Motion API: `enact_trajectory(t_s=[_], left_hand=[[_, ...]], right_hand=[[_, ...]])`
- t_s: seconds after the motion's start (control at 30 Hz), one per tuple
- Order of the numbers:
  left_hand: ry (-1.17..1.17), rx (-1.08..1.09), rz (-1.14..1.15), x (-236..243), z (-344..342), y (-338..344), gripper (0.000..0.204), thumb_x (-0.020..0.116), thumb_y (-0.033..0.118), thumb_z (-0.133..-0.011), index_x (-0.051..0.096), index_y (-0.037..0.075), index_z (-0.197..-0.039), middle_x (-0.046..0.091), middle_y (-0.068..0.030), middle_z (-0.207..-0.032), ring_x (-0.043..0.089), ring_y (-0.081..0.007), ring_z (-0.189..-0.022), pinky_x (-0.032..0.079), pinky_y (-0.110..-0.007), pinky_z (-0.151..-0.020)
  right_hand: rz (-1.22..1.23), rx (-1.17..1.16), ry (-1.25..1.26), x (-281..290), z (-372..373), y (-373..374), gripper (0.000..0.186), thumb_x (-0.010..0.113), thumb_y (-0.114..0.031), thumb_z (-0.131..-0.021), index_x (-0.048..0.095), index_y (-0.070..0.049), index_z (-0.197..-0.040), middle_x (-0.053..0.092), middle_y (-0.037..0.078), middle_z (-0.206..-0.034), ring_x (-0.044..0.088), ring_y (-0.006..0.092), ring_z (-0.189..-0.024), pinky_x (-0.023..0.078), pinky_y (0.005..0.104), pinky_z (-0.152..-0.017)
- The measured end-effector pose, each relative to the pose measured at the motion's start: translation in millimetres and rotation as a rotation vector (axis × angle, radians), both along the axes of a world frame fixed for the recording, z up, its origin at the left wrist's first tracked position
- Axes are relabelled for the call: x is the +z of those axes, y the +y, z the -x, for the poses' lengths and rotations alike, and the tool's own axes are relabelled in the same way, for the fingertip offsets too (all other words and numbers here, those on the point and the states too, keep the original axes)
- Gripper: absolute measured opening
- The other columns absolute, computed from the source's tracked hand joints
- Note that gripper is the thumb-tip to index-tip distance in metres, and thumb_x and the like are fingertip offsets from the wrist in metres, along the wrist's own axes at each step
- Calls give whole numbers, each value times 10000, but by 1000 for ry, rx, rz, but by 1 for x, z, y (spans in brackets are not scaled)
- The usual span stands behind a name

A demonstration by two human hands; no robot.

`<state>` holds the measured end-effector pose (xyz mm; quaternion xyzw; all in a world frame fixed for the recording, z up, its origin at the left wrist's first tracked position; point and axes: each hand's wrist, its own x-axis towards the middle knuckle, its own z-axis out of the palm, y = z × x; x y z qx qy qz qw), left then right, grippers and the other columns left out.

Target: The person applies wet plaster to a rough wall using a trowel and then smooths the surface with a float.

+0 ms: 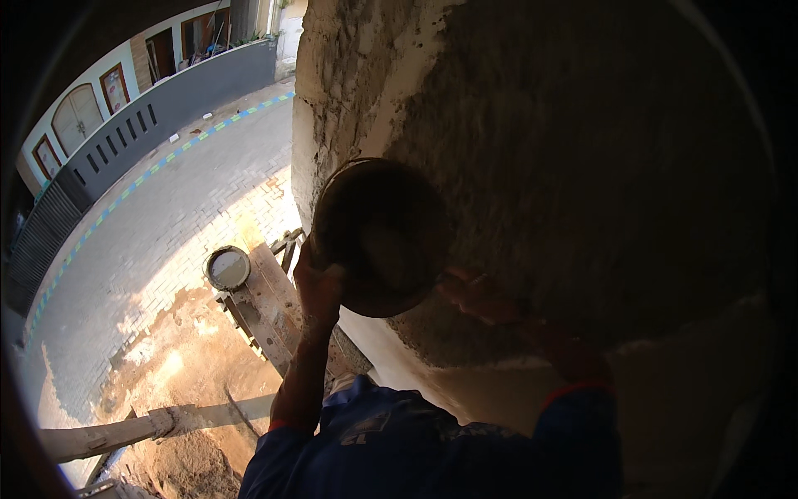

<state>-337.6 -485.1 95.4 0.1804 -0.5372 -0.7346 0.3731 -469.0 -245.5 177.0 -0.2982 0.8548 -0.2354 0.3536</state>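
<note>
A dark round bucket point(332, 212) is held up in front of the wall, tilted so that its shadowed inside faces me. My left hand point(320, 283) is closed on the bucket's left side at the rim. A dim greyish patch, perhaps wet mortar or a tool, shows inside the bucket. My right hand point(478, 295) is by the bucket's lower right rim, its fingers curled. Deep shade hides whether it grips the rim or a tool. The rough wall point(565, 150), patchy with plaster, rises behind the bucket and to the right.
Below on the left, a second bucket point(229, 269) with grey contents stands by a wooden plank point(274, 287) on a scaffold. A pole point(199, 420) crosses at lower left above sandy ground point(191, 374). Beyond lie a paved street point(166, 241) and a grey fence point(183, 87).
</note>
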Motion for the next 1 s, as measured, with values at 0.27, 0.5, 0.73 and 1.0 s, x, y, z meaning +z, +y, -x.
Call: enact_trajectory(t_s=[0.27, 0.5, 0.73, 1.0], left_hand=[[11, 97, -60, -22, -25, -40, 571, 548, -15, -685, 509, -51, -1253, 628, -127, -1146, 604, -212, -1041, 473, -319, -918], [-57, 284, -242, -101, -65, -68, 593, 562, -29, -690, 499, -36, -1280, 632, -115, -1128, 612, -204, -1018, 486, -311, -888], [-361, 451, -158, -130, -94, -57, 610, 555, -46, -645, 525, -32, -1254, 649, -133, -1099, 628, -245, -952, 493, -320, -852], [-491, 399, -227, -160, -128, -51, 587, 505, -58, -641, 545, -35, -1226, 655, -138, -1086, 631, -255, -954, 479, -331, -881]], right_hand=[[-46, 196, 304, 139, -23, -57, 550, 753, -299, -779, 477, -63, -1193, 608, 88, -988, 583, 175, -851, 468, 363, -759], [-58, 539, 386, 207, -46, -91, 587, 744, -306, -761, 518, -47, -1236, 628, 188, -1082, 601, 345, -1039, 459, 424, -894], [-9, 60, 19, 122, 42, -69, 547, 677, -326, -854, 532, 5, -1265, 631, 69, -890, 600, 120, -726, 503, 289, -631], [307, -497, 869, 248, 51, -13, 505, 604, -303, -893, 497, -33, -1306, 548, -3, -745, 503, 65, -592, 427, 232, -517]])
